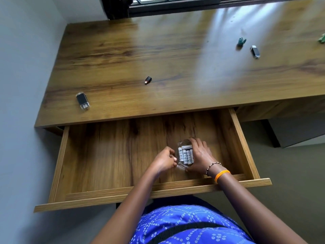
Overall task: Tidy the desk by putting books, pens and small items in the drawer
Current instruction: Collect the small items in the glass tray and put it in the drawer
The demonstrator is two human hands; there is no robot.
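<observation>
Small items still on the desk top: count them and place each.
5: clear-cased drive front left, black adapter centre-left, teal clip and silver drive far right, green piece cut by the right edge. More may lie outside the view.

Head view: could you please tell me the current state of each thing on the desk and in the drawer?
drawer: pulled open
glass dish: in the drawer, holding white batteries
left hand: curled against the dish's side
right hand: fingers round the dish
flash drive: lying on the desk, near left
small black plug: on the desk
second flash drive: on the desk, far right
</observation>
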